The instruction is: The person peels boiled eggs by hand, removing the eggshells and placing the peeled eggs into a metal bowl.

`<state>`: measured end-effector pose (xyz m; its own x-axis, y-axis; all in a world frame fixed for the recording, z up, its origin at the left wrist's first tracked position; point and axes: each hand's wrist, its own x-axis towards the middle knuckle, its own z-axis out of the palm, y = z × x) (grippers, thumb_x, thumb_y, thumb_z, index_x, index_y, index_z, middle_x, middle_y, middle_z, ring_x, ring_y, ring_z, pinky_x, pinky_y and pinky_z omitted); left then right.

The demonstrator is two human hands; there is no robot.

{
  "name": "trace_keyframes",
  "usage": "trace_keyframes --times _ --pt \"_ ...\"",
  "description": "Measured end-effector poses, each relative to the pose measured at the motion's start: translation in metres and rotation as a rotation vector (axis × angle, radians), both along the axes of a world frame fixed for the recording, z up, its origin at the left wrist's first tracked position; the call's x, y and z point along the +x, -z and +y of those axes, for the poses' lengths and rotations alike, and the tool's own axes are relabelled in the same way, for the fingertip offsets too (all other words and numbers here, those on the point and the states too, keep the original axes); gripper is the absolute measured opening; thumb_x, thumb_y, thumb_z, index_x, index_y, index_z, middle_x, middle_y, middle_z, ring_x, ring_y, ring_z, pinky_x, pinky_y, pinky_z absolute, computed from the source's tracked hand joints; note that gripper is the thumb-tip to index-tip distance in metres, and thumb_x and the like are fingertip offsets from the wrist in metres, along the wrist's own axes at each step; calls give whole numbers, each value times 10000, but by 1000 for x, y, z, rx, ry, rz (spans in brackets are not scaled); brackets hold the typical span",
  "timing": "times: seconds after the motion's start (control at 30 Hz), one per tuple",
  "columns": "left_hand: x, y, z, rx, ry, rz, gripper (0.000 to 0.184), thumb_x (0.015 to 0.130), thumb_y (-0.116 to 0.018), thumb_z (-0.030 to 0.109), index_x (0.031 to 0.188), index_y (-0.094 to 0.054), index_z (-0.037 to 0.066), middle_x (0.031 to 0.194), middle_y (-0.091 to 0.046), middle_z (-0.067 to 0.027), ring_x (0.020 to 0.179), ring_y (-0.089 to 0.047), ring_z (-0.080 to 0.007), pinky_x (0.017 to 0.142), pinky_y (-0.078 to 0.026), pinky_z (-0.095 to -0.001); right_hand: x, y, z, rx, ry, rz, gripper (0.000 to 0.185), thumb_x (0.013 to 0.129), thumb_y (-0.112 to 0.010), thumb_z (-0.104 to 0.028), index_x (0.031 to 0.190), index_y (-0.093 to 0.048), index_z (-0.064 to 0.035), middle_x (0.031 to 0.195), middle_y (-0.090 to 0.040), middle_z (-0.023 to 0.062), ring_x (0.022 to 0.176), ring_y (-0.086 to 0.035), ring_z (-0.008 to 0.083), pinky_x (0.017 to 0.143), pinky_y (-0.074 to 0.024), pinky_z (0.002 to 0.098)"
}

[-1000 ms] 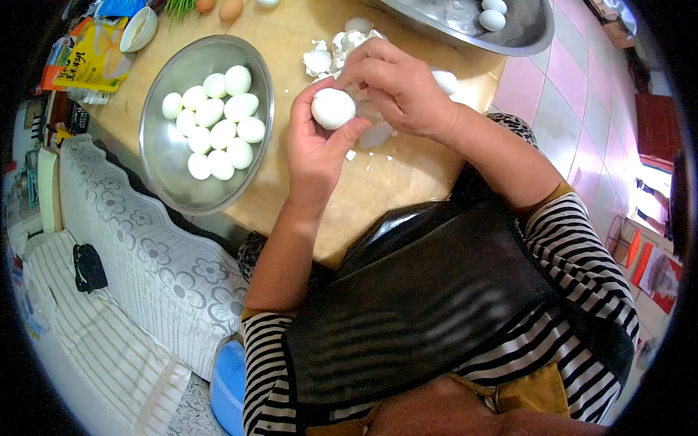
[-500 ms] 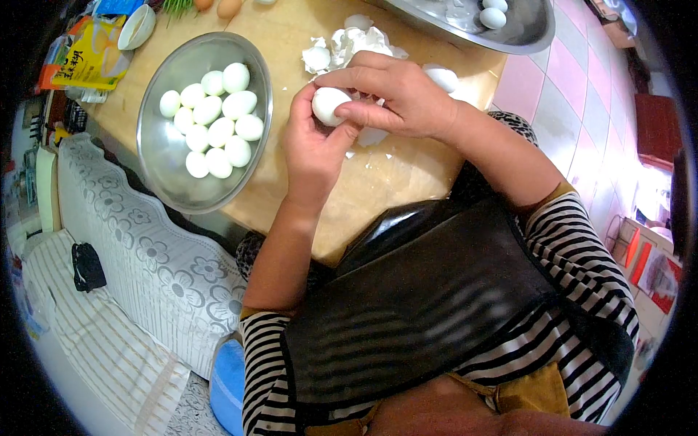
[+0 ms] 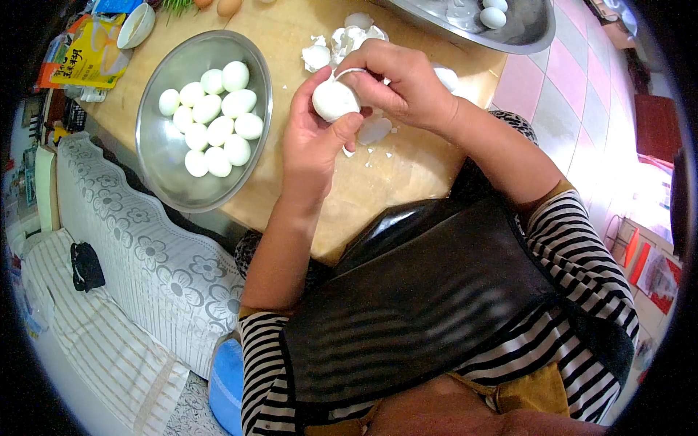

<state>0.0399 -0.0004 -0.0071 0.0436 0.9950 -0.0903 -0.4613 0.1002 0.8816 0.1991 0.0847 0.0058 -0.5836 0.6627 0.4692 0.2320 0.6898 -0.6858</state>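
A white egg (image 3: pixel 335 102) rests in my left hand (image 3: pixel 307 149), with the fingers curled round it and the thumb against its lower right side. At the egg's top, the thumb and forefinger of my right hand (image 3: pixel 411 83) pinch a thin white strip of eggshell (image 3: pixel 350 71), partly lifted from the egg. Just beyond my hands lies a heap of broken eggshell (image 3: pixel 354 40). Another shell piece (image 3: pixel 374 131) and small crumbs lie on the wooden table beneath my right hand. To the left, a steel bowl (image 3: pixel 163 178) holds several smooth white eggs (image 3: pixel 220 131).
A second steel basin (image 3: pixel 534 40) with white eggs (image 3: pixel 493 17) stands at the table's far right. Another white egg (image 3: pixel 445 78) lies beyond my right wrist. A yellow packet (image 3: pixel 91 54), a small bowl (image 3: pixel 138 27) and brown eggs (image 3: pixel 229 7) are at the far left.
My right thumb and fingers have moved from the egg's right side up to its top, pulling a strip of shell away. More of the egg's surface shows in my left hand.
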Motion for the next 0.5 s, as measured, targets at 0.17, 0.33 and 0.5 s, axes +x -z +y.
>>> trace_keyframes --times 0.17,0.33,0.5 --pt "-3 3 3 -57 -16 -132 534 869 -634 32 1312 -336 6 1145 -553 -120 987 -630 -234 583 -467 -236 0 -4 -3 -162 68 99 143 921 -580 -139 994 -655 -41 812 -607 50 700 -555 108 633 -451 244" --pt "-6 7 2 -63 -20 -153 438 929 -573 130 1322 -397 55 1268 -543 -127 1027 -612 -239 621 -433 -240 0 -6 -2 -347 134 170 188 960 -547 -139 1101 -618 -36 824 -574 -10 695 -491 49 615 -417 205" --pt "-8 7 3 -13 0 -210 496 935 -560 128 1382 -356 59 1328 -507 -173 1047 -607 -238 626 -435 -239 4 -9 7 -255 268 172 262 917 -589 -177 1155 -608 -71 774 -621 89 685 -590 137 646 -489 281"
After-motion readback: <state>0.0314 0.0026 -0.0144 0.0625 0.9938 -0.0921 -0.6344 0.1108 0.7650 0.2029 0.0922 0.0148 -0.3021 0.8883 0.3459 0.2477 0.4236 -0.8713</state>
